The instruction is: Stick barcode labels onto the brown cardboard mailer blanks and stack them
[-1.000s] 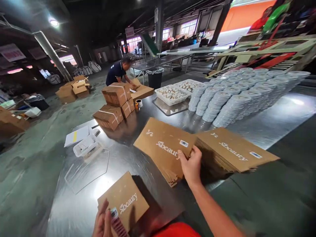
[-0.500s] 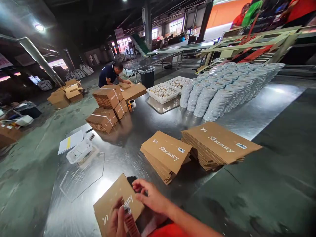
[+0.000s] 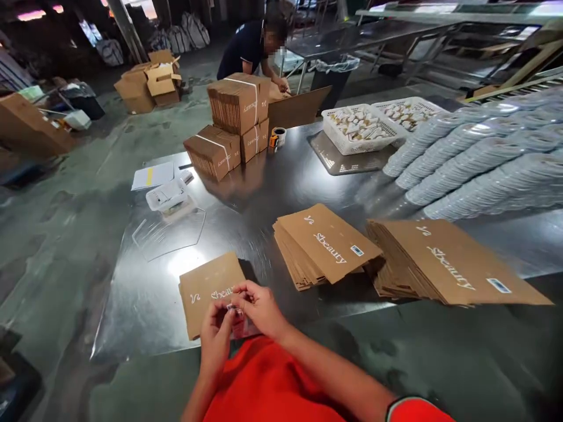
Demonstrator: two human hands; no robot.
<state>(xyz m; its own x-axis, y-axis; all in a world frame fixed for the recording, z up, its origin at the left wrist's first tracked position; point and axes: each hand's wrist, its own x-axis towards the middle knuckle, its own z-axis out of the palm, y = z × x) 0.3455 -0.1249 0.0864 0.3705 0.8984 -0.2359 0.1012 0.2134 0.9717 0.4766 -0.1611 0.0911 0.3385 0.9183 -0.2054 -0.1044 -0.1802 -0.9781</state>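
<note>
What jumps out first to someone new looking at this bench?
Probably the two fanned stacks of flat brown printed cartons mid-table, with rows of stacked white discs leaning behind them at the right. Near the front edge, the left hand and right hand pinch a small label over a single flat carton. At the far end, a person bends beside strapped carton bundles.

both arms bent inward, left hand (image 3: 216,332) and right hand (image 3: 259,307) fingertips pinched together.

Two flat-box stacks (image 3: 325,246) (image 3: 448,264); two white baskets (image 3: 358,126) (image 3: 407,111).
</note>
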